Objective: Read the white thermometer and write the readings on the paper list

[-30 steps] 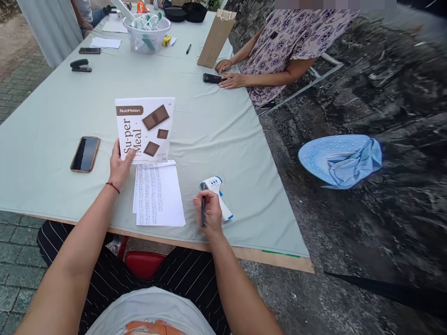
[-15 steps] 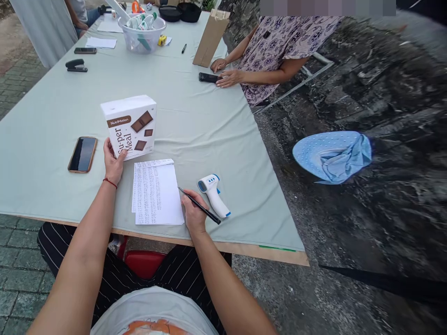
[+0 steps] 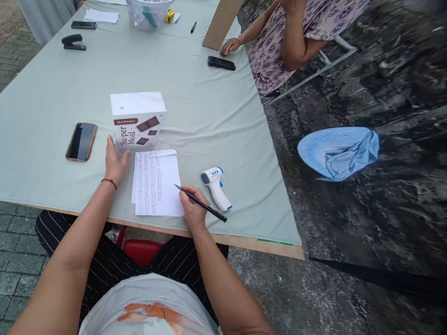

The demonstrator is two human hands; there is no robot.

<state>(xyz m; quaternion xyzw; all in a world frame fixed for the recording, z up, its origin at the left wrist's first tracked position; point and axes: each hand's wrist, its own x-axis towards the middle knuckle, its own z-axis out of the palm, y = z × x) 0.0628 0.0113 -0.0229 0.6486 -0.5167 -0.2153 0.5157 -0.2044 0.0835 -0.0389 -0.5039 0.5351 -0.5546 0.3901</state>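
My left hand (image 3: 116,163) is open on the cloth, thumb and fingers apart, just in front of a white meal box (image 3: 139,122) that stands upright. The box bears brown chocolate pictures and "NutriMotion Su-per Meal" lettering. My right hand (image 3: 194,204) grips a black pen (image 3: 204,204), its tip pointing over the right edge of the paper sheets (image 3: 157,184). Rows of small writing fill the left part of the top sheet, while its right part is blank. To the right of that hand lies a white and blue infrared thermometer (image 3: 215,187).
A phone (image 3: 81,142) lies left of the box. Farther back are a stapler (image 3: 74,43), another phone (image 3: 84,25), a clear tub (image 3: 145,16) and a cardboard piece (image 3: 222,25). Across the table, a person's hand (image 3: 230,46) rests near a black device (image 3: 221,63). A blue hat (image 3: 338,153) hangs right.
The box, held tilted in my left hand before, now stands on the table, and that hand has let go. The other person has raised one hand off the black device. My view has tipped down.
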